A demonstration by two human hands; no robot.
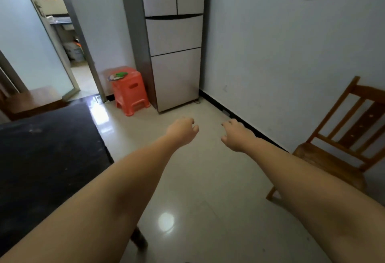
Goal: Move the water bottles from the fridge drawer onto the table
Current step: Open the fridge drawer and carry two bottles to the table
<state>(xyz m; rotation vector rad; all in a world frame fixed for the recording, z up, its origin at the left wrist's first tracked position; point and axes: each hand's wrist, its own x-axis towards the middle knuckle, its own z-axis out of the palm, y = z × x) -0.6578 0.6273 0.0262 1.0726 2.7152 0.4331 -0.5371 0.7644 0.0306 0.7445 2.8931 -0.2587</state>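
A tall silver fridge (174,33) stands against the far wall, with its two upper doors and both lower drawers closed. No water bottles are visible. The dark table (41,154) fills the left side of the view. Both my arms stretch forward over the tiled floor, short of the fridge. My left hand (181,130) is loosely curled and holds nothing. My right hand (236,134) has its fingers apart, bent downward, and is also empty.
An orange plastic stool (130,93) with a green item on it stands left of the fridge. A wooden chair (341,137) sits by the right wall. An open doorway (68,39) lies at the back left. Shiny tiled floor runs between table and chair.
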